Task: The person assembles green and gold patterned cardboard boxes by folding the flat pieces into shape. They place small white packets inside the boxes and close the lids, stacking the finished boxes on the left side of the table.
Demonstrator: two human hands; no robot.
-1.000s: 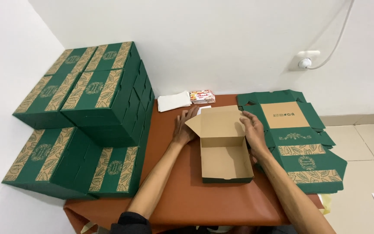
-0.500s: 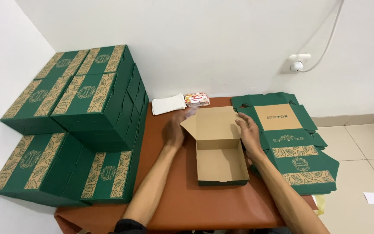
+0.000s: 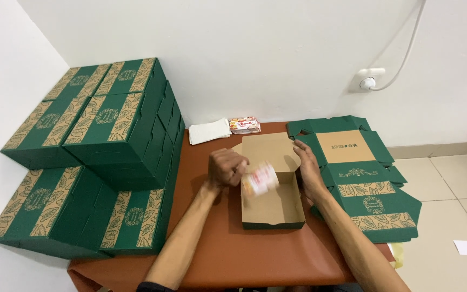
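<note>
An open green cardboard box (image 3: 272,219) with a brown inside lies on the brown table (image 3: 217,254), its lid (image 3: 266,147) folded back. My left hand (image 3: 225,166) is closed on a small white and orange card (image 3: 259,180), blurred by motion, held over the box's left side. On the box's right rim rests my right hand (image 3: 308,170), flat against the wall with fingers apart.
Stacks of closed green boxes (image 3: 112,127) with leaf-patterned bands fill the table's left side. Flat unfolded green boxes (image 3: 368,184) lie piled on the right. White paper (image 3: 209,131) and a small stack of cards (image 3: 244,125) sit at the back by the wall.
My left hand has left the lid's left edge and now holds a small card over the box. The right hand stays on the right side. The camera view has shifted slightly.
</note>
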